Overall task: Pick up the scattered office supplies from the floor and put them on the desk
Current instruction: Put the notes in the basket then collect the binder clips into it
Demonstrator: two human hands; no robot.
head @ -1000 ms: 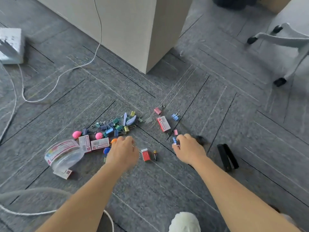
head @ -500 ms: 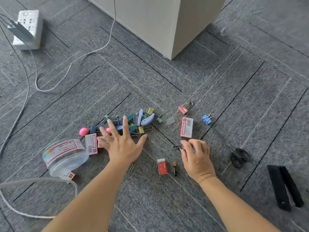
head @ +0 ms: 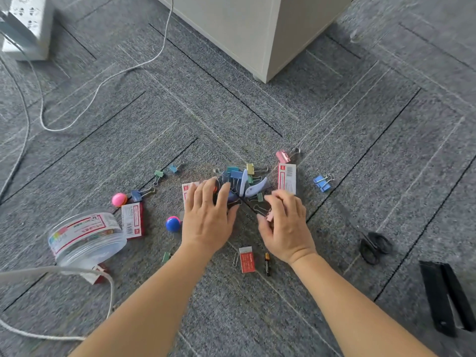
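The clip pile (head: 240, 180) lay on the floor (head: 257, 318), just ahead of both hands on the side toward the cabinet (head: 257, 34) corner. It was a tangle with no clear long axis. The left hand (head: 208, 220) was flat, its fingers straight and spread, with the fingertips touching the pile's near-left side. The right hand (head: 284, 225) sat at the near-right side with its fingers curled, pinching a pink clip (head: 269, 216), though blur softened the fingertips. The pile thus sat between and just beyond the two hands, the left being nearer, so a scoop inward from both sides looked the likely move. A blue clip (head: 322, 182) lay apart, right of the right hand. An eraser (head: 247, 258) and a battery (head: 267, 262) lay back between the wrists.
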